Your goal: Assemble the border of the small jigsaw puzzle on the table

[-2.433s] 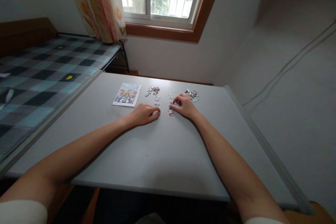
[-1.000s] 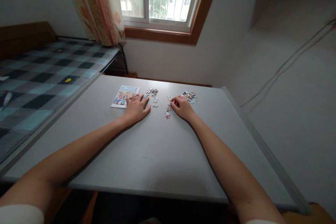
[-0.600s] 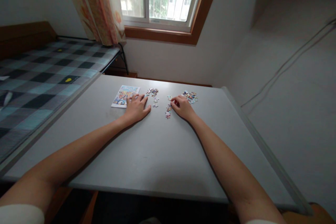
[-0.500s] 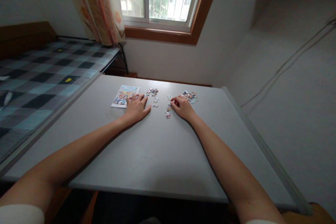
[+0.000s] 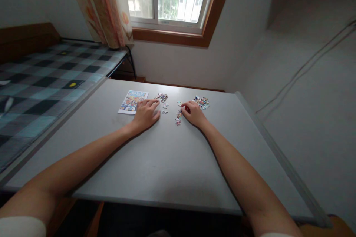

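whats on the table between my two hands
Head view: a few loose puzzle pieces and a short joined strip, between left hand and right hand.

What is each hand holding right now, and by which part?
The left hand lies open on the table, holding nothing. The right hand curls its fingertips at the far end of the joined puzzle pieces; a pinch cannot be told.
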{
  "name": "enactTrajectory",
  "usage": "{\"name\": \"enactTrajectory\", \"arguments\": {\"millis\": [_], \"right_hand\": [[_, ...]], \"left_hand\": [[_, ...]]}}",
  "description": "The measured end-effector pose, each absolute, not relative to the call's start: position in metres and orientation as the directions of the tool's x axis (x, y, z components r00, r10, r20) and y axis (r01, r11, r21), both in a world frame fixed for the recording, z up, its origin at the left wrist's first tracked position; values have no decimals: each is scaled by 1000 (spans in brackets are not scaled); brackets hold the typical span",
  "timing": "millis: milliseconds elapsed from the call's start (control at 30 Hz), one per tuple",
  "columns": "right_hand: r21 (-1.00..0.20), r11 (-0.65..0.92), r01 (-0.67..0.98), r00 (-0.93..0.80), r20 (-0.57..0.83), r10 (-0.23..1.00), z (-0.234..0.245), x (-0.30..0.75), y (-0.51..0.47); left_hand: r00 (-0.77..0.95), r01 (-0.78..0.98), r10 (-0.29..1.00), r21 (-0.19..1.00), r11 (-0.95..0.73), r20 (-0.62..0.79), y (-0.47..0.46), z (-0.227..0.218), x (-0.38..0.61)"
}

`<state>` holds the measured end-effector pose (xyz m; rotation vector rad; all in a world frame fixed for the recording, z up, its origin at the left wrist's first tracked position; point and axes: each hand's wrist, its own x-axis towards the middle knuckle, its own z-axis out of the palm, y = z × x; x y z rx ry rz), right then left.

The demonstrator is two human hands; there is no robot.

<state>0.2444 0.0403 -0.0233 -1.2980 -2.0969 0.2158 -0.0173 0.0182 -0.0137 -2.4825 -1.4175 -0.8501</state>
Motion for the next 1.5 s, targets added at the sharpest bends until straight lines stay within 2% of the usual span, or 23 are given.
{"name": "enactTrajectory", "arguments": {"millis": [133,233,467,667,900,967,1133,1400,1500], "right_hand": [[-458,497,737,-298,439,848,-23,244,40],[-453,502,737,-303,443,844,-23,244,40],[-458,496,738,-297,440,848,-22,244,39],[-453,494,742,-298,438,848,-23,245,40],[-448,495,744,-302,436,848,-25,246,42],[-448,501,740,-306,439,845,-25,246,42],[-451,507,734,-306,447,841,-24,245,41],[-438,504,744,-304,450,840,-24,245,41],[-441,504,742,-307,445,841,-24,245,42]], "left_hand": [[503,699,598,113,-706,625,19,-12,-19],[511,672,559,103,-734,654,20,-12,-19],[545,635,535,99,-766,646,21,-14,-20],[535,620,551,145,-771,640,21,-13,-21],[542,663,552,81,-744,634,20,-11,-20],[526,657,552,103,-747,647,19,-12,-21],[512,587,594,252,-769,621,16,-12,-20],[526,560,591,274,-782,611,14,-8,-18],[534,531,555,257,-807,638,15,-9,-19]]}}
